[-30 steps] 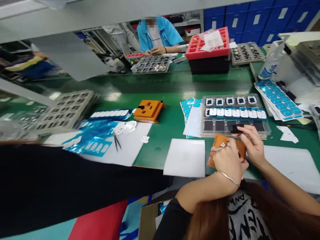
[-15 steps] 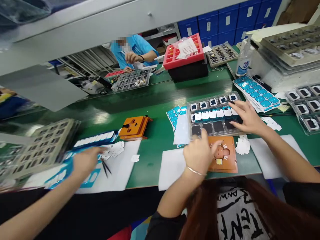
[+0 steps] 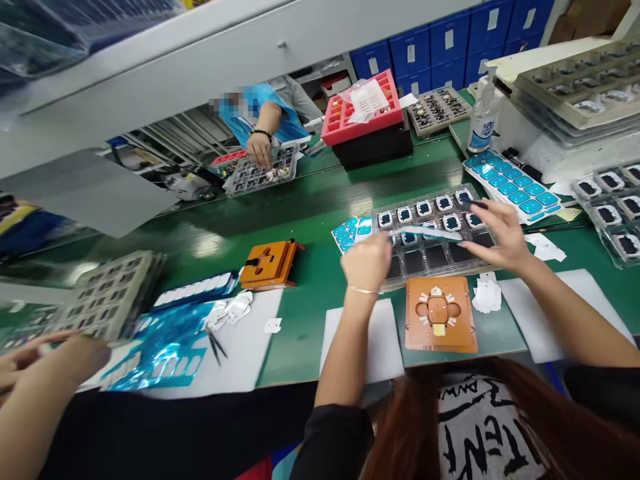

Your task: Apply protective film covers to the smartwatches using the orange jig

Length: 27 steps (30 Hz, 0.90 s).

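Observation:
A narrow strip with white pieces and a blue edge is lifted above the clear plastic tray, seen nearly edge-on. My left hand, with a bracelet at its wrist, is closed on the strip's left end. At the other end, the thumb of my right hand touches the strip. Something dark, too small to name, shows at the right index fingertip. In the tray's back rows lie white-framed dark parts; dark squares fill the front row. An orange fixture plate sits nearest my body.
At left are a co-worker's hand, crumpled blue film, black tweezers and another orange fixture. White pieces and blue label sheets lie to the right. Across the bench another person reaches into a tray.
The strip lying across the tray's middle row is now raised and tilted, exposing dark parts beneath. My left hand moved from over the orange plate to the strip's left end. The co-worker's hand withdrew left.

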### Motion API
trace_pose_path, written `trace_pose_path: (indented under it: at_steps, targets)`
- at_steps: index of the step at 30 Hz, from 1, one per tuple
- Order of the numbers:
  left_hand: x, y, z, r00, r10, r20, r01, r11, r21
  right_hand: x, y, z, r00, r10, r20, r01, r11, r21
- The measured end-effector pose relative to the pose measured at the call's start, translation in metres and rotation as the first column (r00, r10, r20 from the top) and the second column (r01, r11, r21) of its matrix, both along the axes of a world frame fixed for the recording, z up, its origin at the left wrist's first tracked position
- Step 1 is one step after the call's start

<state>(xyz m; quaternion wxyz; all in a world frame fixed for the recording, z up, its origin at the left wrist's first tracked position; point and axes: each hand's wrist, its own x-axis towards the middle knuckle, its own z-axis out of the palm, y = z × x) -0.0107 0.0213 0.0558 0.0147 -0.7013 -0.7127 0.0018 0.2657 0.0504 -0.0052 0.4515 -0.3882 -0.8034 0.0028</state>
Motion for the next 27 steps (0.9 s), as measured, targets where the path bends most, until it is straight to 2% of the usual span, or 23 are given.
trace_pose_path:
  at_steps: [1,2,3,5,8,10,13,16,19,22,24,27]
  targets:
    - [-0.02,-0.004,0.007,0.988,0.148,0.042,-0.151,0.985,0.079,0.001,-0.002,0.0,0.999,-0.033,-0.031,0.035,0.999,0.036]
    - [-0.042,-0.009,0.012,0.955,0.274,0.115,-0.289,0.947,0.14,0.003,-0.004,0.001,0.997,-0.061,-0.057,0.064,0.996,0.055]
    - [-0.066,-0.012,0.016,0.913,0.357,0.197,-0.385,0.913,0.131,0.003,-0.005,0.001,0.994,-0.08,-0.073,0.084,0.995,0.055]
    - [-0.11,-0.018,0.014,0.769,0.575,0.279,-0.583,0.81,-0.065,0.004,-0.008,0.0,0.993,-0.092,-0.075,0.094,0.995,0.016]
    - [-0.155,-0.022,-0.008,0.663,0.713,0.228,-0.662,0.7,-0.267,0.0,-0.01,-0.001,0.996,-0.04,-0.074,0.041,0.999,-0.001]
    - [-0.168,-0.022,-0.027,0.64,0.74,0.205,-0.665,0.668,-0.334,-0.002,-0.01,-0.002,0.996,0.013,-0.089,-0.012,1.0,0.006]
    - [-0.167,-0.019,-0.044,0.642,0.747,0.171,-0.662,0.653,-0.368,-0.005,-0.01,-0.002,0.995,0.035,-0.09,-0.038,0.999,-0.023]
    - [-0.149,-0.014,-0.043,0.668,0.735,0.113,-0.682,0.666,-0.302,-0.007,-0.011,-0.001,0.993,0.089,-0.08,-0.086,0.996,0.037]
    - [-0.117,-0.005,-0.039,0.738,0.668,0.093,-0.641,0.738,-0.212,-0.01,-0.012,0.002,0.988,0.141,-0.066,-0.134,0.986,0.101]
    - [-0.086,0.01,-0.044,0.822,0.556,0.122,-0.506,0.812,-0.29,-0.013,-0.013,0.002,0.986,0.164,-0.043,-0.158,0.981,0.11]
    - [-0.076,0.019,-0.049,0.838,0.533,0.117,-0.464,0.809,-0.362,-0.014,-0.013,0.0,0.986,0.165,-0.025,-0.161,0.981,0.112]
    - [-0.079,0.024,-0.051,0.833,0.548,0.082,-0.466,0.774,-0.429,-0.013,-0.014,-0.002,0.99,0.137,-0.031,-0.134,0.987,0.087]
